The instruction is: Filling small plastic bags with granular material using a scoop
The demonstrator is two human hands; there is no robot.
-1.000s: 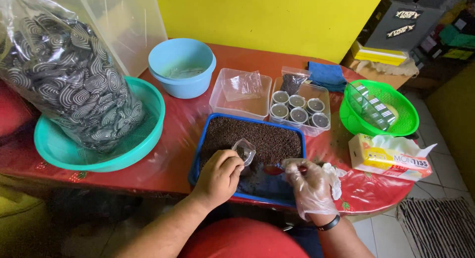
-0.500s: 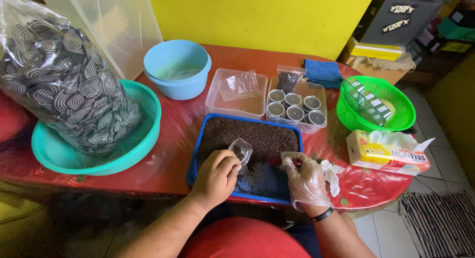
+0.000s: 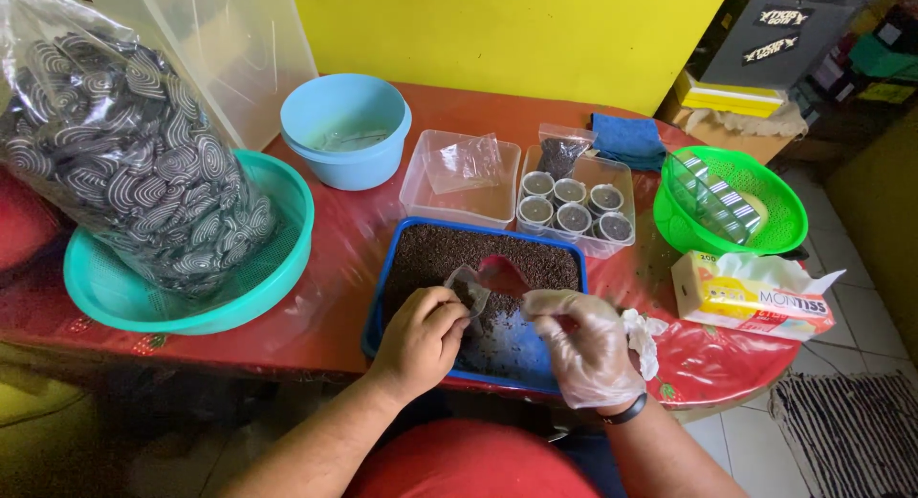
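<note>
A blue tray (image 3: 380,302) of dark brown granules sits at the table's near edge. My bare left hand (image 3: 421,340) holds a small clear plastic cup (image 3: 467,290) tilted over the tray. My right hand (image 3: 583,345), in a thin clear glove, grips a red scoop (image 3: 502,273) whose bowl is right at the cup's mouth. Both hands hover over the near part of the tray, where the blue bottom shows through.
A clear box (image 3: 617,187) of several filled cups stands behind the tray, beside another clear box (image 3: 421,187). A light blue bowl (image 3: 344,125), a teal basin (image 3: 277,259) bearing a large bag of patterned pieces (image 3: 134,173), a green basket (image 3: 775,206) and a tissue box (image 3: 755,302) surround them.
My right hand has brought the red scoop up to the cup's mouth. My left hand has stayed over the tray with the cup.
</note>
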